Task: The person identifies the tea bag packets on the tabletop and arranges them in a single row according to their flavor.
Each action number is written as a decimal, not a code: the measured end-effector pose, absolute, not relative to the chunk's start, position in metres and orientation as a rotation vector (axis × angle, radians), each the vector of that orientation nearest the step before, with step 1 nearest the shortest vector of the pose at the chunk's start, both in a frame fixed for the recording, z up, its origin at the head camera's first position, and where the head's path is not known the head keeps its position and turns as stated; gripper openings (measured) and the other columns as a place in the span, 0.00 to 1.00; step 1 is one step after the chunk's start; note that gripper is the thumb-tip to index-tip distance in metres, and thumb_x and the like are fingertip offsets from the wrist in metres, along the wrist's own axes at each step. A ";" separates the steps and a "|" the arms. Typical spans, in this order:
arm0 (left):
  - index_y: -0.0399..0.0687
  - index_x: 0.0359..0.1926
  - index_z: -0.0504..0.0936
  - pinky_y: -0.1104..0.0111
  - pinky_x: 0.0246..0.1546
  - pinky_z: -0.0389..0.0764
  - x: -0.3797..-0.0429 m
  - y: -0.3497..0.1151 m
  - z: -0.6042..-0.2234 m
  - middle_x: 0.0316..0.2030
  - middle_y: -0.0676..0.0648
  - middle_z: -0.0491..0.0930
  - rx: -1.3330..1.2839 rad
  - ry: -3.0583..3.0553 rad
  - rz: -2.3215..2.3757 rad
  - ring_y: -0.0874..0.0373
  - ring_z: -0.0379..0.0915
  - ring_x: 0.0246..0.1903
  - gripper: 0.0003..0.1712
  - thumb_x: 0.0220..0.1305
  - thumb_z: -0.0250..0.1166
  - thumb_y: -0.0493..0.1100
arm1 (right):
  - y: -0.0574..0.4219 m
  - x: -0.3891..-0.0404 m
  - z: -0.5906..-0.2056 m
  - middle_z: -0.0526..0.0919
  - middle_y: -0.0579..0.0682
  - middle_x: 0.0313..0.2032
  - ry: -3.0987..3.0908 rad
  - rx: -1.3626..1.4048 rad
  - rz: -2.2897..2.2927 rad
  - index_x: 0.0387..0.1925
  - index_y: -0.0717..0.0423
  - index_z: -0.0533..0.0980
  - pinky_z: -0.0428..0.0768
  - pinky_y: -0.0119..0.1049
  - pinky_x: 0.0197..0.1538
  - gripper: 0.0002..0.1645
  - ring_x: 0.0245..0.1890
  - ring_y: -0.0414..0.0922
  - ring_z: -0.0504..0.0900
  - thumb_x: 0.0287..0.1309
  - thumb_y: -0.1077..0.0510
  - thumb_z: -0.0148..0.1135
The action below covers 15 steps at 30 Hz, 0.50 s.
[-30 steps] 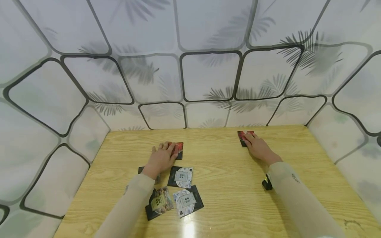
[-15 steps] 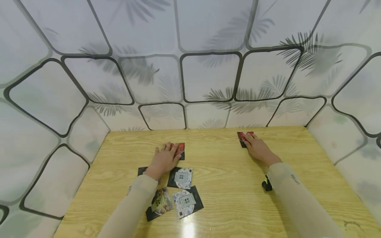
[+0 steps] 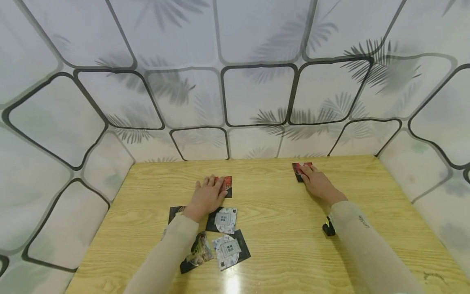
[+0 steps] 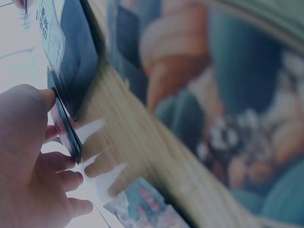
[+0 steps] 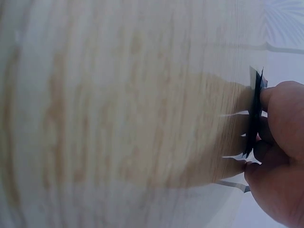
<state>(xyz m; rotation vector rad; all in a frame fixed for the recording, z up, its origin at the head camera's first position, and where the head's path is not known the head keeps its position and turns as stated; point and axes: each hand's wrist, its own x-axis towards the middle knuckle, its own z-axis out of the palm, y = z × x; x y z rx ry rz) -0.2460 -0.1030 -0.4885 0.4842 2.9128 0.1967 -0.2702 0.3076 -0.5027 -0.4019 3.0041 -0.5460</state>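
Observation:
Flat on the table, my left hand (image 3: 207, 199) presses its spread fingers on a small red-and-black flat packet (image 3: 228, 188); much of the packet is hidden under them. The left wrist view shows the packet's thin edge (image 4: 66, 130) beside the thumb and fingers. Farther right, near the back wall, my right hand (image 3: 318, 182) rests its fingertips on a second red-and-black packet (image 3: 296, 173). Seen edge-on in the right wrist view, that packet (image 5: 255, 114) looks thin and dark. Neither hand plainly curls round its packet.
Black packets with grey labels (image 3: 222, 219) (image 3: 231, 248) lie nearer the front, beside a yellow-labelled packet (image 3: 198, 253). Another packet (image 3: 176, 211) is partly covered by the left wrist. A small black thing (image 3: 328, 227) sits under the right wrist. Patterned fabric walls (image 3: 257, 141) enclose the table (image 3: 282, 245).
My left hand has slid a short way to the right, and the red-and-black packet under it has moved along. The right hand and its packet have stayed about where they were.

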 end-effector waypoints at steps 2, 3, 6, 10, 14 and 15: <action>0.53 0.85 0.54 0.31 0.77 0.54 -0.247 -0.102 -0.489 0.82 0.31 0.53 0.483 2.911 0.197 0.33 0.51 0.81 0.37 0.85 0.44 0.61 | 0.307 -0.270 -0.503 0.60 0.77 0.75 3.004 -0.403 -0.545 0.77 0.74 0.59 0.64 0.73 0.73 0.31 0.75 0.77 0.58 0.84 0.58 0.43; 0.53 0.85 0.54 0.31 0.77 0.54 -0.247 -0.101 -0.489 0.82 0.31 0.53 0.483 2.908 0.202 0.33 0.51 0.81 0.37 0.85 0.44 0.61 | 0.307 -0.270 -0.502 0.60 0.77 0.75 3.005 -0.402 -0.544 0.77 0.74 0.59 0.64 0.73 0.73 0.31 0.75 0.77 0.58 0.84 0.58 0.43; 0.53 0.85 0.54 0.31 0.77 0.54 -0.248 -0.099 -0.489 0.82 0.31 0.53 0.482 2.906 0.198 0.34 0.51 0.81 0.37 0.85 0.44 0.61 | 0.307 -0.270 -0.501 0.60 0.77 0.75 3.001 -0.394 -0.553 0.78 0.73 0.59 0.64 0.73 0.73 0.31 0.75 0.77 0.58 0.84 0.58 0.43; 0.54 0.85 0.53 0.32 0.78 0.54 -0.248 -0.097 -0.490 0.82 0.32 0.53 0.481 2.902 0.193 0.34 0.50 0.81 0.37 0.85 0.44 0.61 | 0.306 -0.269 -0.500 0.59 0.77 0.75 2.993 -0.377 -0.558 0.78 0.73 0.59 0.64 0.73 0.73 0.31 0.75 0.78 0.58 0.84 0.58 0.43; 0.55 0.86 0.52 0.32 0.78 0.53 -0.248 -0.094 -0.489 0.82 0.33 0.52 0.484 2.896 0.195 0.34 0.49 0.82 0.37 0.85 0.43 0.62 | 0.306 -0.268 -0.499 0.60 0.77 0.75 2.992 -0.372 -0.552 0.77 0.73 0.59 0.64 0.73 0.73 0.31 0.75 0.78 0.58 0.84 0.57 0.43; 0.55 0.86 0.52 0.32 0.78 0.52 -0.247 -0.094 -0.489 0.82 0.33 0.52 0.485 2.894 0.193 0.35 0.49 0.82 0.38 0.85 0.43 0.62 | 0.306 -0.268 -0.499 0.60 0.77 0.75 2.992 -0.372 -0.553 0.77 0.73 0.59 0.64 0.73 0.73 0.31 0.75 0.78 0.58 0.84 0.57 0.43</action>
